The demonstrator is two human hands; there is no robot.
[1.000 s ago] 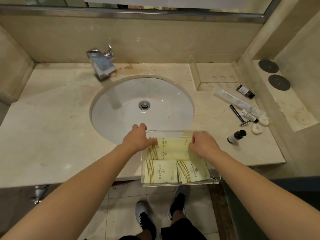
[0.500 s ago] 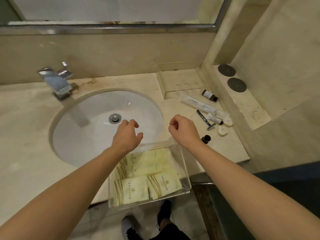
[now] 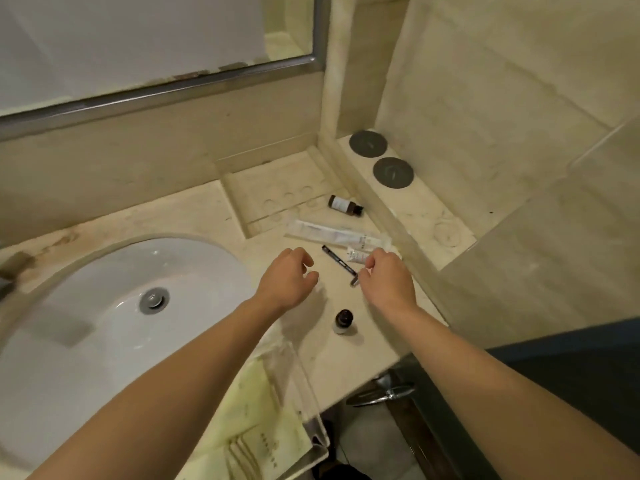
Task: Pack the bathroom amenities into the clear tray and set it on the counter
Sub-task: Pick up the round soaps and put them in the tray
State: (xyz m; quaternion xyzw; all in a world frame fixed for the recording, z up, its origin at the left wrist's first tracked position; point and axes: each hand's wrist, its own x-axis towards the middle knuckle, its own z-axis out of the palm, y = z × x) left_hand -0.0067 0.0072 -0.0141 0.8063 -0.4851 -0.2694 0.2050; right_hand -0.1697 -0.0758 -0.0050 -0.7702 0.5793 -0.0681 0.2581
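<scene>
Head cam: I'm watching both hands, left hand (image 3: pixel 287 278) and right hand (image 3: pixel 389 277), hovering loosely curled, holding nothing, over razor (image 3: pixel 338 260) & tube (image 3: pixel 357 255); tray (image 3: pixel 313 424) sitting at counter edge. Pinch razor by handle.

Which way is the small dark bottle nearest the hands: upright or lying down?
Upright. The bottle stands on the counter with its dark cap facing up at the camera.
</scene>
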